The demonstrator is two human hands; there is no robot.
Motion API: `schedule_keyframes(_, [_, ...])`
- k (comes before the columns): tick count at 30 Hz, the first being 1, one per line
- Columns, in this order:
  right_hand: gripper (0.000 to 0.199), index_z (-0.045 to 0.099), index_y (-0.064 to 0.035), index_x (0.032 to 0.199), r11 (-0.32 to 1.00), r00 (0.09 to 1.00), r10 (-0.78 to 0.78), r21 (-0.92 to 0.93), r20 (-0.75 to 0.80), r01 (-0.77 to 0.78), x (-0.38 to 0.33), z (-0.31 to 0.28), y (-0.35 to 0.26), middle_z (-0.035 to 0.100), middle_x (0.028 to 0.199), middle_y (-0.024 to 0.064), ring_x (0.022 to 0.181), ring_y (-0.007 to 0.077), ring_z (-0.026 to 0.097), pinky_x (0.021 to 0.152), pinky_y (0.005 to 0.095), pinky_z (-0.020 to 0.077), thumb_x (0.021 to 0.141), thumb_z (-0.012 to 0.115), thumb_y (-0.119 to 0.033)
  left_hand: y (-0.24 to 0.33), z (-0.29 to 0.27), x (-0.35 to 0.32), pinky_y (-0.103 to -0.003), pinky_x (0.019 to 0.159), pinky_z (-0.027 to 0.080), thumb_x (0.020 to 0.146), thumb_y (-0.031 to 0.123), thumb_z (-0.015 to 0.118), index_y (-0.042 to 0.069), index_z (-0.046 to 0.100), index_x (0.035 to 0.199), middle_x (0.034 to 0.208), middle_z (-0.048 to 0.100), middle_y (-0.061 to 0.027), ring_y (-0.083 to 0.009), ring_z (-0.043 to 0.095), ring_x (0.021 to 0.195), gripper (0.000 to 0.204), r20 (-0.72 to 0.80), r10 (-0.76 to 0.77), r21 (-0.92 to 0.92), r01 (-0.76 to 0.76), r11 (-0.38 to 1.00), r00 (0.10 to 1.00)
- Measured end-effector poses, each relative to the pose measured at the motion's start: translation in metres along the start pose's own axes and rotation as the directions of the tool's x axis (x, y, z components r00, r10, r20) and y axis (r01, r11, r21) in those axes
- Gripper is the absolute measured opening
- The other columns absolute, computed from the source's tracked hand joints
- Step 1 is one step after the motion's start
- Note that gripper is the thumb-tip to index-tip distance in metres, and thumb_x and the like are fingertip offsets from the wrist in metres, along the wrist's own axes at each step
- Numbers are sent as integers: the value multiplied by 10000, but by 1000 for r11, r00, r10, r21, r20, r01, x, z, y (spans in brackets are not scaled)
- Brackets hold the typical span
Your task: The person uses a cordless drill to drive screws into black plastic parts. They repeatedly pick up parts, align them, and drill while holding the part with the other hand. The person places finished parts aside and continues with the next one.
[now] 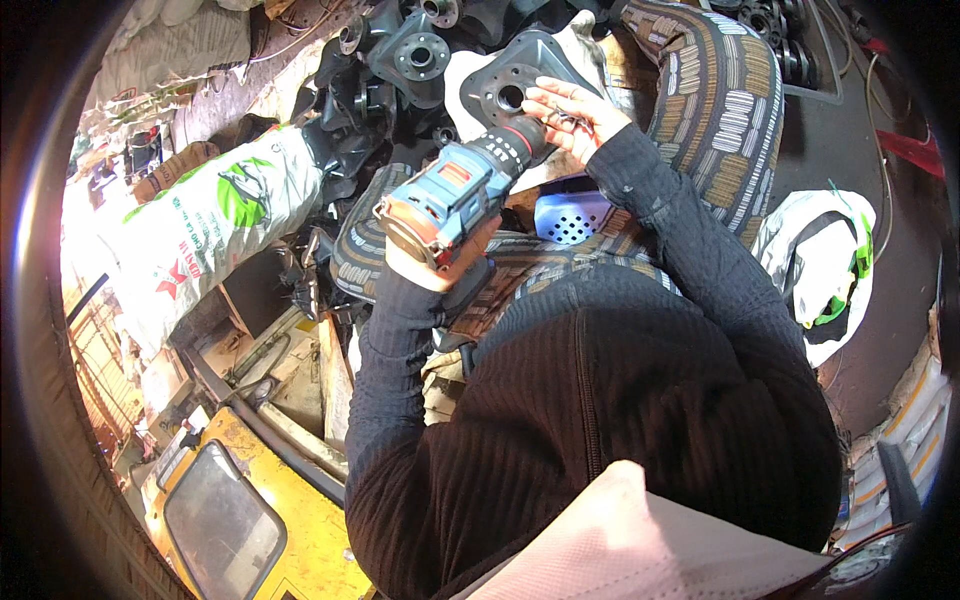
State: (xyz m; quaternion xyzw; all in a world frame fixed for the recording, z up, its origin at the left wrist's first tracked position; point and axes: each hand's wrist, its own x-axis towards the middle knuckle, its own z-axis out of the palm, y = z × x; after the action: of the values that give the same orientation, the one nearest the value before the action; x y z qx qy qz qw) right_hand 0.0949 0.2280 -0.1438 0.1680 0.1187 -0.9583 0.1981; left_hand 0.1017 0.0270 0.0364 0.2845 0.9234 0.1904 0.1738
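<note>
My left hand is wrapped round the grip of a blue-and-black cordless drill. Its chuck points up and to the right, toward the round hub of a black plastic part with a broad, squarish flange. Close beside the chuck, my right hand has its fingers bent over the hub's edge. Small dark bits show between those fingers, too small to name. The chuck hides the drill's tip, so contact with the part cannot be seen. Under the part lies a white sheet or bag.
Many similar black parts are heaped at the far left. A full white-and-green sack lies left of my arm. A perforated lilac shoe shows below my hands, between patterned trouser legs. A white bag sits right; yellow machinery stands lower left.
</note>
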Motion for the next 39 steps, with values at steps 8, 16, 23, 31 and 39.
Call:
schedule_keyframes(8, [323, 453, 27, 1206, 997, 1000, 15, -77, 4, -15, -1, 10, -2, 556, 1167, 163, 993, 247, 598, 811, 339, 534, 902, 478, -79, -10, -5, -1, -371, 811, 475, 729, 189, 722, 71, 598, 1070, 1024, 622, -93, -257, 604, 935, 382, 115, -150, -158, 167, 973, 982])
schedule_keyframes(16, [313, 521, 1, 1150, 984, 978, 150, -70, -145, -162, -5, 9, 5, 615, 1020, 124, 938, 200, 613, 775, 315, 540, 885, 554, -162, -22, -9, -13, -370, 832, 472, 709, 239, 743, 107, 598, 1091, 1056, 621, -69, -242, 604, 965, 429, 141, -307, -179, 329, 927, 941])
schedule_keyframes(23, [208, 557, -29, 1032, 987, 980, 154, -20, -125, -158, -7, 6, 11, 614, 869, 58, 772, 137, 632, 688, 264, 568, 844, 613, -97, -22, -10, -17, -382, 834, 470, 708, 246, 742, 108, 594, 1103, 1055, 625, -73, -247, 608, 962, 444, 36, -119, -83, 122, 989, 992])
schedule_keyframes(31, [224, 571, -2, 1044, 980, 988, 122, -144, -99, -135, -8, 1, 12, 585, 843, 56, 744, 129, 610, 742, 298, 566, 854, 592, -118, -27, -15, -35, -334, 732, 508, 739, 67, 713, 36, 598, 1047, 938, 650, -77, -195, 630, 841, 331, -25, -248, -335, 226, 915, 968])
schedule_keyframes(39, [221, 566, 10, 1044, 975, 984, 171, -134, -54, -177, -8, 4, 12, 573, 822, 47, 731, 124, 596, 774, 350, 561, 858, 578, -109, -29, -13, -40, -337, 786, 509, 733, 62, 724, 40, 596, 1071, 981, 648, -89, -194, 627, 901, 362, -15, -218, -333, 200, 921, 976])
